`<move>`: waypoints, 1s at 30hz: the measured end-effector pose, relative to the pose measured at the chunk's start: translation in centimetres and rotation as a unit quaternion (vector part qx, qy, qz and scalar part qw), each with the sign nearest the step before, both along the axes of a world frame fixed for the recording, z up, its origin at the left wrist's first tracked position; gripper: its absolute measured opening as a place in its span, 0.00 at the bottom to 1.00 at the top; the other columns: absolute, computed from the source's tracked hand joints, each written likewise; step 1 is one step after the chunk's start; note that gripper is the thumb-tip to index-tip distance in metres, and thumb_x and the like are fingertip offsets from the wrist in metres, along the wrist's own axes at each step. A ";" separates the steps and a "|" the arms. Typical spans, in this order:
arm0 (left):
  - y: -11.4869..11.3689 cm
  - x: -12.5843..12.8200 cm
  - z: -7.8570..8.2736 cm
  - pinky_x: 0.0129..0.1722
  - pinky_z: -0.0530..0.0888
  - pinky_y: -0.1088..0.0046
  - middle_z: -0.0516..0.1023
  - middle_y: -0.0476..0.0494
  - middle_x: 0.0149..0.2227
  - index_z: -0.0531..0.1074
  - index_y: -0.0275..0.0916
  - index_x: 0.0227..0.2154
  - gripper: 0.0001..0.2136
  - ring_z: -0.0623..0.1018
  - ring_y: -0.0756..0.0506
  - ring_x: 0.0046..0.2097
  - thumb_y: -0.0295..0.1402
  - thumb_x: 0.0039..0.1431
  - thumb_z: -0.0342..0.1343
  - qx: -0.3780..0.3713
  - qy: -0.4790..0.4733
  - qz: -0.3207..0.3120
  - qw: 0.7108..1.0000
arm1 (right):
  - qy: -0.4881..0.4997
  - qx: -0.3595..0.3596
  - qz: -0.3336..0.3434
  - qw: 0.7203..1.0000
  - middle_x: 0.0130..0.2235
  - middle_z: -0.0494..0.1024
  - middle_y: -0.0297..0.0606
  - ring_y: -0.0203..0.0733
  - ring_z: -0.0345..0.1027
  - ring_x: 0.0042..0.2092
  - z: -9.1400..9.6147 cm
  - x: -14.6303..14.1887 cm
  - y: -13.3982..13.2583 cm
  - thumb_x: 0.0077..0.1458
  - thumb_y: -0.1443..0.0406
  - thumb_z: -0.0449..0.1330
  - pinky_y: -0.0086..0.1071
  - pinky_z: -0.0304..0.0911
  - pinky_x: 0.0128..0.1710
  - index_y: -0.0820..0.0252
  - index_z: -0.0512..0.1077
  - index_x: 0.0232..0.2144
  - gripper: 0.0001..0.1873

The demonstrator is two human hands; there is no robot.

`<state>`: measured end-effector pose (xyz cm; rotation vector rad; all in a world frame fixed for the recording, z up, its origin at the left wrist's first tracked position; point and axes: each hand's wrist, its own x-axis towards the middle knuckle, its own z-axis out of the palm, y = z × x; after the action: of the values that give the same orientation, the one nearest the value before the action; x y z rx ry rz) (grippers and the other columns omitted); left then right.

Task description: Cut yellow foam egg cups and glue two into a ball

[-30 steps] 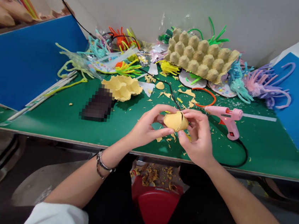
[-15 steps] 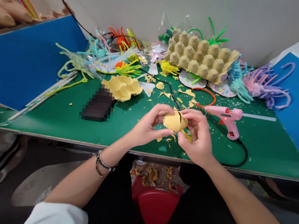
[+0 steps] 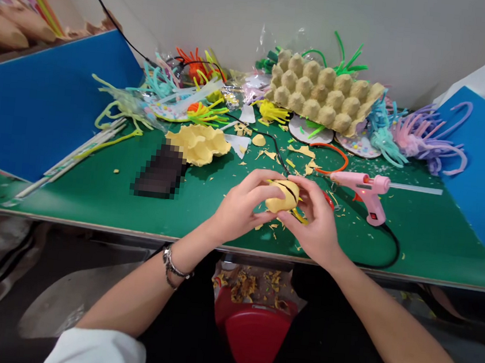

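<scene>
Between my two hands is a yellow egg-carton piece [image 3: 282, 198], rounded, with a dark slit across it. My left hand [image 3: 242, 204] grips its left side, thumb and fingers wrapped about it. On the other side my right hand [image 3: 314, 221] pinches the piece with its fingertips. Below it, a bit of yellow strip and something red near my right fingers show only in part. Just right of my hands lies a pink hot glue gun [image 3: 365, 191] with a clear glue stick in its back.
A cut yellow egg carton [image 3: 201, 144] lies left of a loose cup [image 3: 259, 140] among paper scraps. Behind stands a grey egg tray [image 3: 325, 92] amid pipe cleaners [image 3: 390, 133]. Blue panels [image 3: 56, 98] border the green table [image 3: 94, 189]. A red bin [image 3: 256, 333] with scraps is below.
The egg-carton piece has turned in my hands, so its slit now runs slantwise. My left fingers have shifted over its front, and the red thing beside my right hand has come into view.
</scene>
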<state>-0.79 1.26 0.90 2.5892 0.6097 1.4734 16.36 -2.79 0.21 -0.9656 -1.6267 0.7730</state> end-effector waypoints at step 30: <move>0.2 -1.2 1.0 0.49 0.76 0.64 0.73 0.35 0.55 0.59 0.45 0.63 0.32 0.73 0.41 0.55 0.46 0.57 0.58 -0.095 0.009 -0.104 0.990 | -0.169 0.195 0.042 0.965 0.60 0.69 0.40 0.46 0.64 0.61 1.1 1.5 0.3 0.60 0.56 0.57 0.43 0.64 0.59 0.46 0.55 0.65 0.32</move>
<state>-1.95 1.50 1.86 2.4364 0.4432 1.2650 17.87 -2.53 1.34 -0.7727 -2.0327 0.3270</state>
